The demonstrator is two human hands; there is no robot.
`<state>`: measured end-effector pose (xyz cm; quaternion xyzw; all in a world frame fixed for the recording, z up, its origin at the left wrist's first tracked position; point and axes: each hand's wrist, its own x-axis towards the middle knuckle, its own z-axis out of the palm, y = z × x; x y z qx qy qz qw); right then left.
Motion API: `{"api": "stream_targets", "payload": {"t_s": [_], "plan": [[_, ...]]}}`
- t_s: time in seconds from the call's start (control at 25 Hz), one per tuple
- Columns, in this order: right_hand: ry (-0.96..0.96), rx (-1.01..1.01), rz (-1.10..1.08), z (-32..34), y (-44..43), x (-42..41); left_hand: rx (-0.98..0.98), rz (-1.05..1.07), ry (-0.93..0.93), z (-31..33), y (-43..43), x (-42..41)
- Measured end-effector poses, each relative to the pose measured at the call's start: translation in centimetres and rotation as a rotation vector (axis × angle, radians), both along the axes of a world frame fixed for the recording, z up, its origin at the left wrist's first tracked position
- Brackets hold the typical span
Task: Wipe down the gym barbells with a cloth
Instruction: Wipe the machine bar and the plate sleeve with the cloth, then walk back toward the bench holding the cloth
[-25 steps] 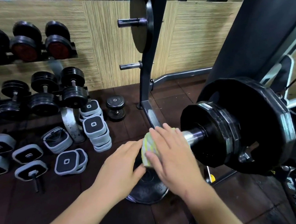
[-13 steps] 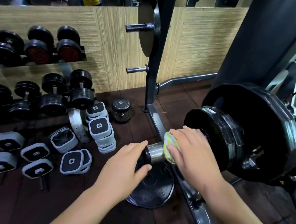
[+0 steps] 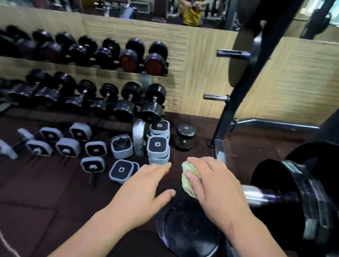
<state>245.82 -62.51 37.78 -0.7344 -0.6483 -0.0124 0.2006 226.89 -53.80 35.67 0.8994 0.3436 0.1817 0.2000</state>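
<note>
Right hand (image 3: 216, 186) is wrapped around a yellow-and-white cloth (image 3: 187, 176) at the outer tip of the barbell sleeve (image 3: 255, 195), whose long axis runs rightward from that hand into the black weight plates (image 3: 302, 205). Left hand (image 3: 144, 190) hovers just beside the tip, fingers loosely apart, holding nothing. The sleeve's end is hidden under cloth and palm, and the bar beyond the plates is out of sight.

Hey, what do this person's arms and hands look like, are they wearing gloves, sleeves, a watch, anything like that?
Nothing is worn that shows. The left hand and right hand are bare, with no gloves, rings or wraps visible. Both forearms are bare right down to the bottom edge of the picture, so no sleeve or cuff comes into view. Neither wrist carries a watch or band. The nails look short and unpainted.
</note>
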Motion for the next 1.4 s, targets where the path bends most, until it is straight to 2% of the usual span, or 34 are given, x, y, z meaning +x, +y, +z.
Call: {"api": "stream_targets", "payload": {"t_s": [0.28,0.6,0.76,0.92,1.12,1.4], "plan": [[0.013,0.018,0.249,1.4,6.1,-6.9,0.026,0.257,-0.040,0.6,1.4,-7.9],[0.041,-0.171,0.431,-1.7,18.8,-19.3,-0.030,0.499,-0.072,-2.1,9.1,-20.7],[0.151,-0.233,0.525,-4.2,26.3,-26.8,-0.086,0.622,-0.061,-3.5,14.3,-29.5],[0.388,-0.237,0.506,-6.4,31.9,-32.7,-0.148,0.756,-0.094,-4.5,18.2,-36.9],[0.484,-0.294,0.597,-7.2,38.8,-39.2,-0.158,0.885,-0.107,-5.7,22.5,-43.4],[0.631,-0.459,0.676,-9.1,54.1,-47.5,-0.229,1.077,-0.109,-7.6,32.3,-50.9]]}}
